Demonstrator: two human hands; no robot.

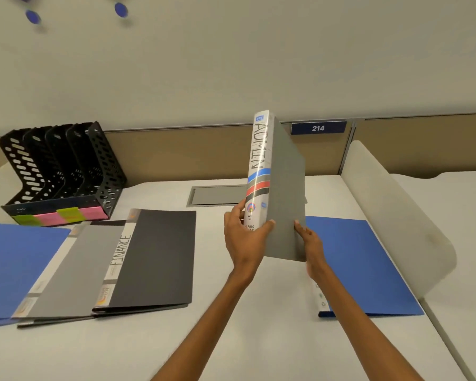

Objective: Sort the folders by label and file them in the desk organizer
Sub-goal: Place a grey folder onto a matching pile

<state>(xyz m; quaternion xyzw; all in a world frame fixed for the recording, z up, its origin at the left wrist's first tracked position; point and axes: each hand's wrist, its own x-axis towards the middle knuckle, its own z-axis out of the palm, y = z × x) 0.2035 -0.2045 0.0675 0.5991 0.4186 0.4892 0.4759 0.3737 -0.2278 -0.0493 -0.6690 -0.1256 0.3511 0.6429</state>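
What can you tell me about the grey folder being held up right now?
The grey folder is a ring binder with plain matte grey covers and a glossy white spine bearing handwritten "ADMIN", a small blue tag at the top, and blue, grey and red diagonal stripes lower down. It is closed, held upright above the white desk, spine towards the camera, leaning slightly. The left hand grips the lower spine; the right hand pinches the cover's lower edge. Nothing else touches it.
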